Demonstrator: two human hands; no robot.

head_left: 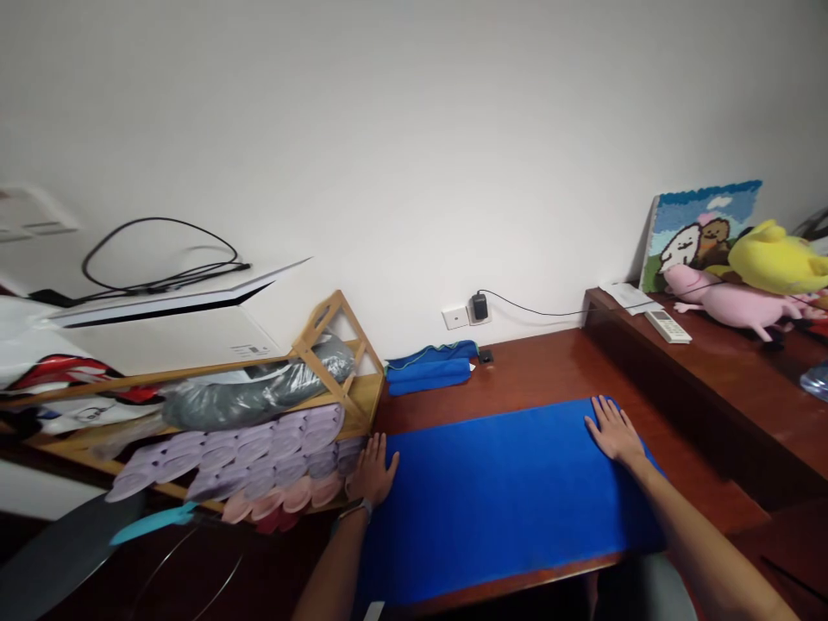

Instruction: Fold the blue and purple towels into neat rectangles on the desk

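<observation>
A blue cloth lies spread out over the reddish-brown wooden desk, its near edge reaching the desk's front. My left hand, with a band on the wrist, rests at the cloth's left side near the far corner, fingers stretched out. At the far right corner, my right hand lies flat on the cloth with its fingers spread. Behind the cloth, against the wall, sits a folded blue cloth with a green edge.
Left stands a wooden rack with lilac and pink slippers and a white box. A black plug sits in the wall socket. On the raised right surface are a remote, plush toys and a picture.
</observation>
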